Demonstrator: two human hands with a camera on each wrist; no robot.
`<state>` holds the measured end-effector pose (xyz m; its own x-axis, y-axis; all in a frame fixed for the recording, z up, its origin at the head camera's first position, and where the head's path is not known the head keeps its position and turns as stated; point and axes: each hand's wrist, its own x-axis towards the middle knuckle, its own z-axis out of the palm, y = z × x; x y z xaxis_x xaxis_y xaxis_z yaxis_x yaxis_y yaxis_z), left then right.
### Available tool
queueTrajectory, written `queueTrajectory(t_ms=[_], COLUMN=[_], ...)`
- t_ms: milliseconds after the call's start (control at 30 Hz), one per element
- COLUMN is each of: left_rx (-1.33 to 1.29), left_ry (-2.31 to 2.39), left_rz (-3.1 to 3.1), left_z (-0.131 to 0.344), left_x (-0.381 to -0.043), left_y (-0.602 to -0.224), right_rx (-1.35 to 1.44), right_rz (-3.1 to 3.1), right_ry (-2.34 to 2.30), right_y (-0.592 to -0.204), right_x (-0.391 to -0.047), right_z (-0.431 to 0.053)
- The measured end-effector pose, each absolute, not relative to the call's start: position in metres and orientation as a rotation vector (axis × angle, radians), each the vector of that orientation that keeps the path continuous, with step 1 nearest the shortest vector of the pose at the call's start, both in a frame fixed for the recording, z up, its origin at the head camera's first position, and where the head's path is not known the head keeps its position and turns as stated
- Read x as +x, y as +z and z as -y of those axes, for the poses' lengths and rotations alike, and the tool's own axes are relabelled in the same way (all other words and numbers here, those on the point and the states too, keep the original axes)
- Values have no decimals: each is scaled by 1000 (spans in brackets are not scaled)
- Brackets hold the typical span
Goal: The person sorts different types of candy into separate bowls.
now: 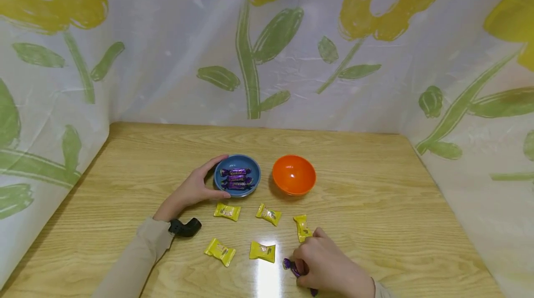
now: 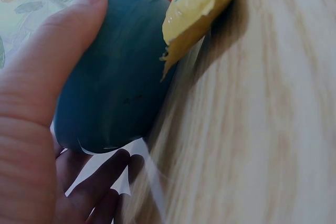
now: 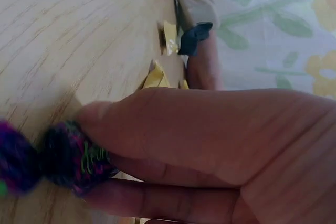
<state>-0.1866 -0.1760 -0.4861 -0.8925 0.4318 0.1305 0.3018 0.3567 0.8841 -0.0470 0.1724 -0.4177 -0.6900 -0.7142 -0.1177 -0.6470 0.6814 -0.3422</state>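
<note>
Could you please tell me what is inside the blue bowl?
Purple-wrapped candies lie in the blue bowl. They cover part of its bottom, so anything directly beneath them cannot be seen.

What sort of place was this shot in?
Probably a makeshift recording booth, though I can't be certain: flower-print sheeting walls the wood-grain tabletop on three sides, and a black device sits at the person's left cuff.

No legible text (unclear print, purple wrappers (image 1: 236, 179))

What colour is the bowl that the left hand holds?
The bowl is blue; the head view shows it best.
</note>
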Motion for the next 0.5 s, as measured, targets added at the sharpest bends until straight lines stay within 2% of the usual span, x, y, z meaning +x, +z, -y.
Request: queueTrajectory(t_ms=[233,500], left_rx=[676,679], left_ry=[1573,1580], left_rz=[-2463,-2486], left_z=[171,176], left_x=[-176,-189], left_y=[-461,-490], right_rx=[-1072,-1118], right_rz=[-2640,-2674], right_ry=[-445,-472], right_y=[-417,-412], right_x=[-47,-51], right_z=[-174,-176])
